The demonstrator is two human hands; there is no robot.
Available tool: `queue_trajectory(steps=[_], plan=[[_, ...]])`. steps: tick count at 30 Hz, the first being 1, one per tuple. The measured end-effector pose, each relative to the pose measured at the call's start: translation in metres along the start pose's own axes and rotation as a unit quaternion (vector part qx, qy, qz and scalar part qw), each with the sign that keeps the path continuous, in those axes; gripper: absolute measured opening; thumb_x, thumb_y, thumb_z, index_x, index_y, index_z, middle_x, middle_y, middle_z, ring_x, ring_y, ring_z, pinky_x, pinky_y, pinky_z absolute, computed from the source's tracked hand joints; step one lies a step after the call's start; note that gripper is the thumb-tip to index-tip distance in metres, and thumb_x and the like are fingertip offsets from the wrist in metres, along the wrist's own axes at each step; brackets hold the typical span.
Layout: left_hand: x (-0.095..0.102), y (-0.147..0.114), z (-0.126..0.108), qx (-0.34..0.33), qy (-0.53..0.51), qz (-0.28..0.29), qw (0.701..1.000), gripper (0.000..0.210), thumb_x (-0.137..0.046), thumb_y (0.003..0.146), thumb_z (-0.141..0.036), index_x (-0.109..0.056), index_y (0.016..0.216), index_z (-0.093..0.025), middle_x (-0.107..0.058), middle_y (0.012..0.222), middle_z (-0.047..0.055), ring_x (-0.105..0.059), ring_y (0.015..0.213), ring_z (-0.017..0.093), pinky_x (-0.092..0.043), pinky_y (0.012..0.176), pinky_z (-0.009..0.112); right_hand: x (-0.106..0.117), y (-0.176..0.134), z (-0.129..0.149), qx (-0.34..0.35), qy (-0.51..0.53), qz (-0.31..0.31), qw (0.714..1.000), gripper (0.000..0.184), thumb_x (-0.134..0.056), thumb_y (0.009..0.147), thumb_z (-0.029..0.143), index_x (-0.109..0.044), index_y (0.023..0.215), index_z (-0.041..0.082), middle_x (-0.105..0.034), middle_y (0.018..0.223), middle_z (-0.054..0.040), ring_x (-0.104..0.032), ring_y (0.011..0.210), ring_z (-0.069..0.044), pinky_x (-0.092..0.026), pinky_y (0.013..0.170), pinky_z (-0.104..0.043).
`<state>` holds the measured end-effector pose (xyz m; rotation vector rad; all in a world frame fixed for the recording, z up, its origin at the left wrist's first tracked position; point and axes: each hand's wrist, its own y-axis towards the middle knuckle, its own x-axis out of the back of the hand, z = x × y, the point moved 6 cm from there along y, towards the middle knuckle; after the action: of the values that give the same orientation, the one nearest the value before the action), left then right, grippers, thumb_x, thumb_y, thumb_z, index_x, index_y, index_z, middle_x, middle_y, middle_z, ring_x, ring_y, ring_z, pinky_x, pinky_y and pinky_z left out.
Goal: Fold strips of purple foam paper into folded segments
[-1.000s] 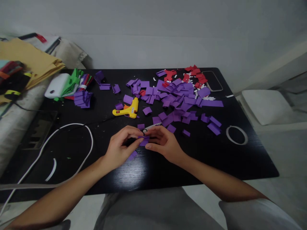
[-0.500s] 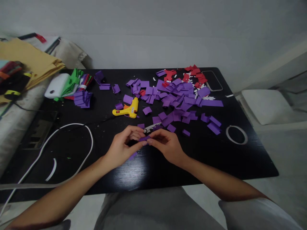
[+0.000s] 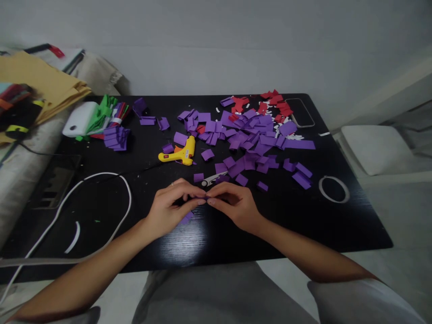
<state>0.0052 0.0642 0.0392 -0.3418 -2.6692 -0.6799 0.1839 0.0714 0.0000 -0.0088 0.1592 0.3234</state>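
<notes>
Pinching purple paper (image 3: 202, 197) with left hand (image 3: 173, 204) and right hand (image 3: 236, 206), we have room before the surface's near edge (image 3: 236, 258), our grips covering more paper than earlier.

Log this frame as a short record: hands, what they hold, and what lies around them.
Left hand: fingertips pinching a small purple piece; left hand
Right hand: fingertips at the same piece's other end; right hand
Held piece visibility: mostly hidden by fingers
Just beyond hands: yellow glue gun, lying on its side
Far side: scattered purple pieces, red pieces among white scraps
Left side: looped white cable
Surface: black table
</notes>
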Motion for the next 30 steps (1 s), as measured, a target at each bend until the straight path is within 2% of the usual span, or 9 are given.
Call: queue_trajectory(steps=[2,5,7,10,16,20,23,26,30], plan=[[0.003,0.002,-0.003,-0.018,0.002,-0.003,1.0,0.018,-0.082,0.088,-0.017,-0.08,0.104,-0.026,-0.081,0.088,0.001,-0.067,0.073,0.015,-0.054,0.068,0.03,-0.003,0.002,-0.004,-0.058,0.067,0.028,0.996,0.017,-0.085,0.084,0.041,-0.082,0.091,0.025,-0.078,0.099,-0.0038,-0.073,0.096,-0.02,-0.062,0.088,-0.035],[0.004,0.003,-0.007,-0.053,-0.004,0.013,0.999,0.019,-0.079,0.09,-0.016,-0.081,0.105,-0.028,-0.083,0.09,0.001,-0.073,0.077,0.018,-0.056,0.074,0.034,-0.009,0.003,-0.017,-0.184,0.162,0.064,0.967,0.029,-0.084,0.084,0.046,-0.081,0.096,0.02,-0.077,0.095,-0.0039,-0.074,0.087,-0.017,-0.064,0.075,-0.029],[0.003,0.004,-0.009,-0.075,-0.01,0.033,0.997,0.017,-0.075,0.093,-0.017,-0.082,0.103,-0.029,-0.083,0.091,0.001,-0.075,0.079,0.019,-0.057,0.078,0.036,-0.015,0.0,-0.025,-0.252,0.212,0.113,0.937,0.031,-0.087,0.082,0.042,-0.08,0.1,0.017,-0.077,0.09,-0.0033,-0.074,0.077,-0.015,-0.062,0.066,-0.024],[0.0,0.004,-0.011,-0.088,-0.01,0.059,0.994,0.017,-0.075,0.093,-0.017,-0.082,0.101,-0.03,-0.083,0.095,0.001,-0.075,0.088,0.02,-0.058,0.083,0.039,-0.018,-0.002,-0.031,-0.29,0.247,0.15,0.912,0.034,-0.091,0.077,0.031,-0.08,0.106,0.018,-0.077,0.085,-0.0008,-0.073,0.071,-0.011,-0.06,0.063,-0.02],[-0.001,0.004,-0.012,-0.098,0.04,0.059,0.993,0.021,-0.075,0.088,-0.01,-0.081,0.099,-0.027,-0.078,0.107,0.006,-0.072,0.102,0.024,-0.058,0.09,0.042,-0.009,0.003,-0.031,-0.238,0.211,0.086,0.944,0.032,-0.095,0.07,0.027,-0.078,0.096,0.021,-0.075,0.083,0.0023,-0.071,0.072,-0.012,-0.062,0.061,-0.022],[0.001,0.004,-0.009,-0.103,0.054,0.048,0.992,0.022,-0.075,0.09,-0.013,-0.08,0.104,-0.029,-0.079,0.107,0.005,-0.073,0.101,0.023,-0.058,0.089,0.041,-0.006,0.004,-0.022,-0.169,0.163,0.055,0.97,0.036,-0.093,0.075,0.03,-0.074,0.105,0.026,-0.072,0.084,0.003,-0.071,0.075,-0.014,-0.065,0.065,-0.026],[0.003,0.005,-0.005,-0.088,0.055,0.04,0.994,0.018,-0.076,0.091,-0.016,-0.08,0.104,-0.028,-0.08,0.103,0.004,-0.074,0.097,0.022,-0.058,0.087,0.039,-0.002,0.003,-0.01,-0.084,0.079,0.037,0.993,0.027,-0.089,0.08,0.034,-0.077,0.103,0.027,-0.072,0.106,-0.0026,-0.073,0.092,-0.017,-0.066,0.076,-0.031],[0.003,0.004,-0.001,-0.062,0.044,0.037,0.996,0.013,-0.077,0.092,-0.019,-0.079,0.104,-0.025,-0.08,0.095,0.004,-0.074,0.09,0.02,-0.059,0.083,0.036,-0.002,0.001,0.002,0.005,-0.022,0.038,0.999,0.03,-0.092,0.076,0.032,-0.081,0.103,0.027,-0.066,0.134,-0.0067,-0.07,0.117,-0.023,-0.063,0.096,-0.036],[0.001,0.001,0.004,-0.009,0.035,0.032,0.999,0.013,-0.077,0.093,-0.023,-0.076,0.106,-0.022,-0.078,0.093,0.003,-0.073,0.083,0.017,-0.059,0.077,0.029,-0.003,-0.002,-0.001,-0.003,-0.068,0.028,0.997,0.02,-0.088,0.082,0.033,-0.082,0.101,0.027,-0.08,0.106,-0.0038,-0.076,0.1,-0.022,-0.062,0.094,-0.039]])
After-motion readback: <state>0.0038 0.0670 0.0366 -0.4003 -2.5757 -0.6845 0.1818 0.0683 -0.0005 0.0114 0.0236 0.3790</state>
